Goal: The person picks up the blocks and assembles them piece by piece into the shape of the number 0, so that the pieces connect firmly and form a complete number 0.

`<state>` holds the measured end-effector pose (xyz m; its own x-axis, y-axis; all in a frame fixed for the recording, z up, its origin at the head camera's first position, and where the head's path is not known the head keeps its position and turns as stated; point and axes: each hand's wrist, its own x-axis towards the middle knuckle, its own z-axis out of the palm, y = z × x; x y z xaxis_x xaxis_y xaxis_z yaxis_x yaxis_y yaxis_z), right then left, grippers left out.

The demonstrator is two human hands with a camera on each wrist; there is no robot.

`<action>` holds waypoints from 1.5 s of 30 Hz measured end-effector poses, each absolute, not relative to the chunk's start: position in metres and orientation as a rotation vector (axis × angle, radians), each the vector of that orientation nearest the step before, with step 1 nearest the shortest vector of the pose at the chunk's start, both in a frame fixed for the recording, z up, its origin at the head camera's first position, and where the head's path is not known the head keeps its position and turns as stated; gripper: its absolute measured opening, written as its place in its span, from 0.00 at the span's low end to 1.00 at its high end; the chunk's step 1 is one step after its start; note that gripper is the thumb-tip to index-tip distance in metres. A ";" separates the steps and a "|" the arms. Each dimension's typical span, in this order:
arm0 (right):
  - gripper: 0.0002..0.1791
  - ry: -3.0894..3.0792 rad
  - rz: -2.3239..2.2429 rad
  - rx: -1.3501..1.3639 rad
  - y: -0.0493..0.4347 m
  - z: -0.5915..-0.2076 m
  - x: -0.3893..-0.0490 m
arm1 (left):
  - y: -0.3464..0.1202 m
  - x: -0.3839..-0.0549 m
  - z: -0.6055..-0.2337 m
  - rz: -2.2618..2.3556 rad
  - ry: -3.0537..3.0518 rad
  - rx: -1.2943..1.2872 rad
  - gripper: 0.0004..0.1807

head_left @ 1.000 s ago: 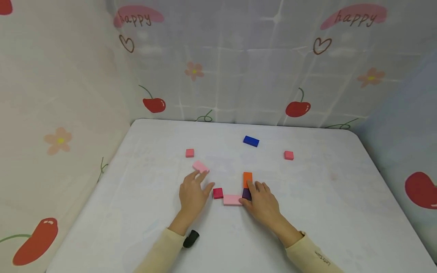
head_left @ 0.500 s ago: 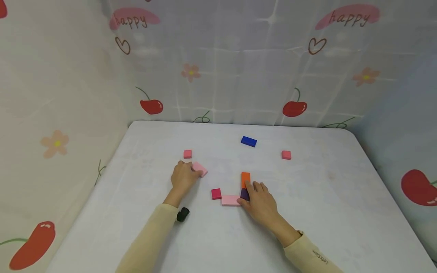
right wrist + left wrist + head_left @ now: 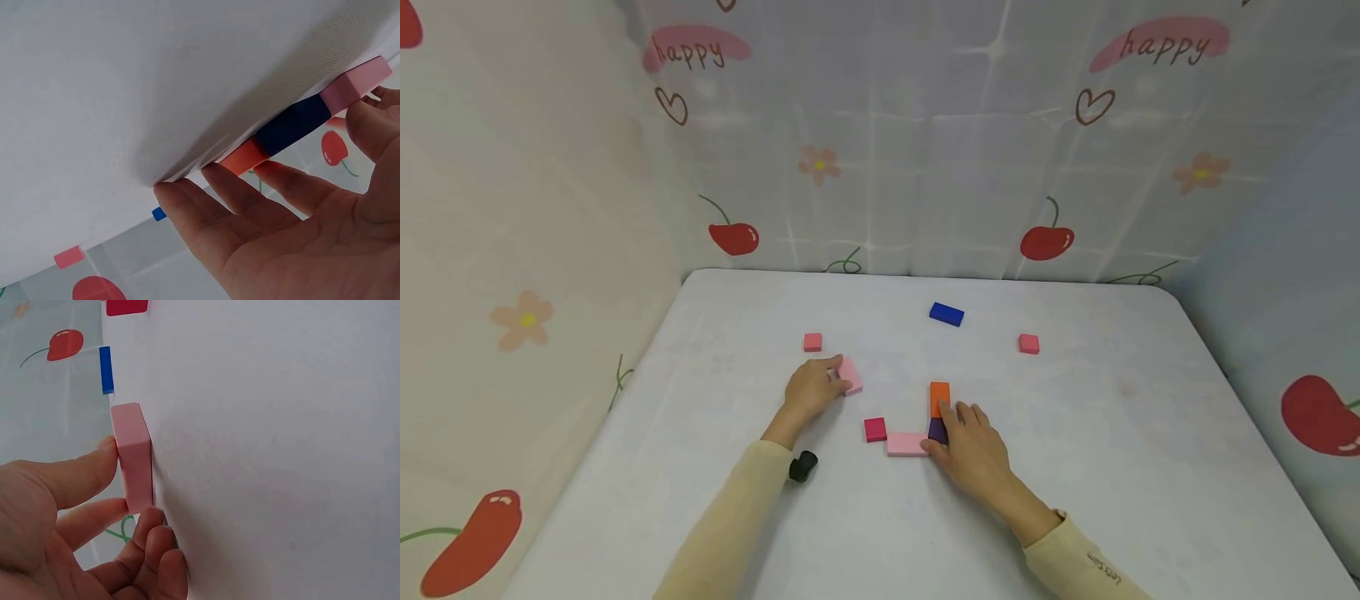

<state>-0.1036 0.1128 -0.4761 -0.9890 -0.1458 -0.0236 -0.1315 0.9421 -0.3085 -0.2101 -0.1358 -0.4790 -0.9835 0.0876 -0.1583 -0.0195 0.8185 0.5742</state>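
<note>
My left hand [image 3: 811, 392] pinches a light pink rectangular block [image 3: 132, 459] between thumb and forefinger, close over the white table. Its other fingers curl below the block in the left wrist view. My right hand [image 3: 973, 446] rests by a joined row of blocks. Its forefinger touches the orange block [image 3: 939, 398], and its thumb is at the end of a second pink block [image 3: 907, 444]. Between those two sits a dark purple block [image 3: 937, 430], partly hidden by the hand. A crimson square block [image 3: 875, 429] stands at the left end of the second pink block.
Farther back on the white table [image 3: 1120, 467] lie a blue block [image 3: 947, 314], a coral square block [image 3: 812, 342] on the left and another coral block [image 3: 1028, 343] on the right. A printed curtain [image 3: 910, 167] hangs behind the table's far edge.
My left hand has reached forward and left, then taken hold of the light pink block. The block has turned more upright in the head view and shifted slightly right. My right hand stays put.
</note>
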 end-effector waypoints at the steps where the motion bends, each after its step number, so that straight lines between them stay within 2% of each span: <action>1: 0.38 3.049 -0.481 -0.216 0.113 -0.476 -0.104 | -0.135 -0.211 -0.479 0.892 2.822 0.074 0.30; 45: 0.38 3.037 -0.477 -0.187 0.111 -0.477 -0.104 | -0.112 -0.198 -0.476 1.066 2.613 0.217 0.27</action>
